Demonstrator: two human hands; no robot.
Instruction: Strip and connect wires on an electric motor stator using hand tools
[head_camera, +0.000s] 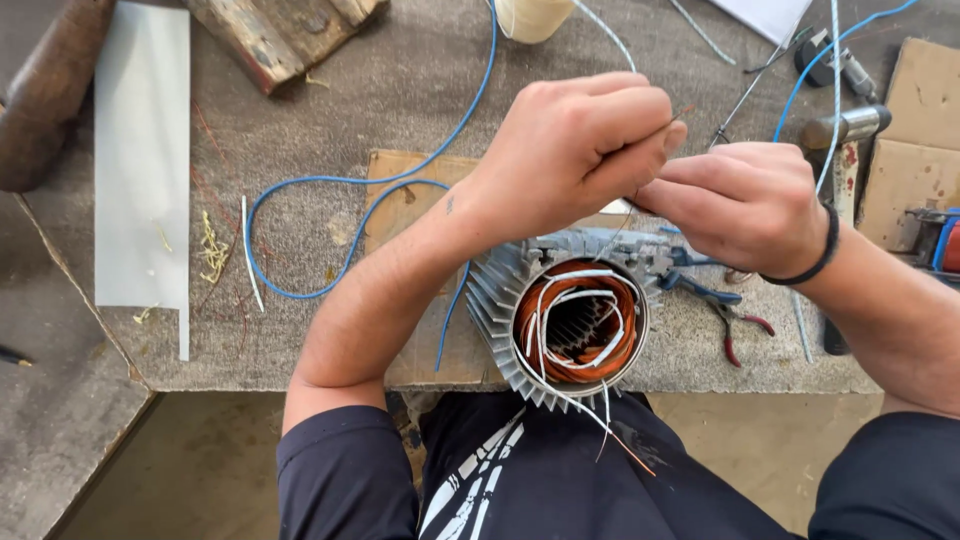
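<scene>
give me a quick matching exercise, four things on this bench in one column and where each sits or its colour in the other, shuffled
Things:
1. stator windings
2. long loose wire
3. pliers
4. white sheet

Descriptions:
A. flat, at the bench's left side
B. copper-orange, inside the finned housing
C. blue, looping across the benchtop
D. under the right hand, beside the housing

Pairs: 1-B, 2-C, 3-D, 4-A

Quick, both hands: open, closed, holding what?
Left hand: closed, pinching a thin wire.
Right hand: closed, fingertips at the same wire; grip hidden.
</scene>
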